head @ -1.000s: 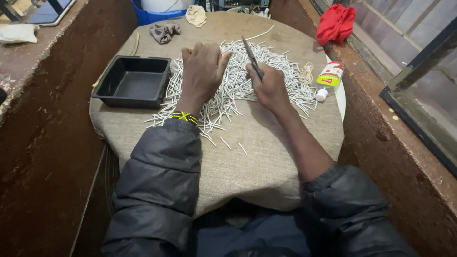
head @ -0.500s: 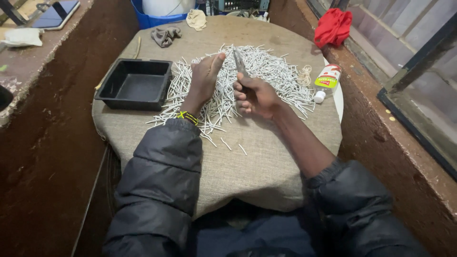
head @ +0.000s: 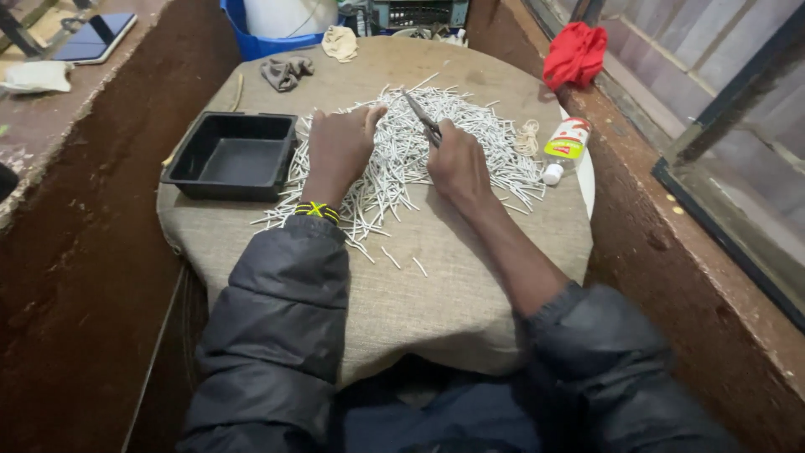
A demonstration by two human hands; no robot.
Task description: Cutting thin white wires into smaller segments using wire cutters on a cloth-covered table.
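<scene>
Burlap-covered round table (head: 436,310), white sticks (head: 478,138) heaped at twelve o'clock, left hand (head: 340,147) flat atop, right hand (head: 457,164) clamped on pliers (head: 423,119).

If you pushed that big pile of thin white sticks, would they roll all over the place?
Probably they would slide and scatter rather than roll far: the thin white sticks lie crisscrossed on rough burlap cloth, which likely grips them. They look light, since a few strays sit apart. The left hand resting on the heap hardly flattens it, suggesting stiffness.

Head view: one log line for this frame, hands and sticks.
left hand: resting on white stick pile | right hand: holding thin metal tool over pile | black tray: left of pile
</scene>
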